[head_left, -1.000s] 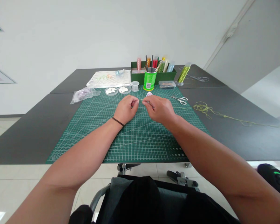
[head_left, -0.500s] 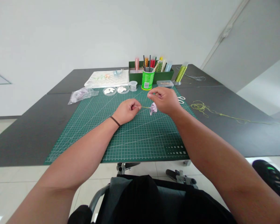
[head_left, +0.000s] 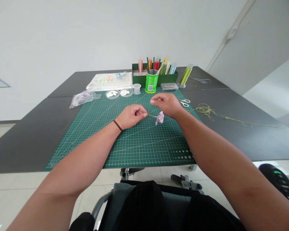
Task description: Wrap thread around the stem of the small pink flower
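Observation:
My left hand point(head_left: 130, 116) is closed in a pinch on the end of a thin yellow-green wire stem point(head_left: 151, 115) above the green cutting mat point(head_left: 139, 141). A small pale purple flower point(head_left: 160, 118) hangs at the stem's other end. My right hand point(head_left: 167, 104) is just beyond the flower, its fingers pinched together on something too thin to name. A dark band circles my left wrist.
At the mat's far edge stand a green can point(head_left: 151, 82) of tools, a dark green box point(head_left: 156, 74) of bead tubes, small clear dishes point(head_left: 112, 94) and a clear box point(head_left: 170, 86). Scissors point(head_left: 186, 102) and tangled yellow-green wire point(head_left: 208, 110) lie to the right. A plastic bag point(head_left: 83, 98) lies at the left.
My hands have drawn apart: the right one rose toward the far side, and the purple flower now shows on the stem held by my left hand, drooping lower than half a second ago.

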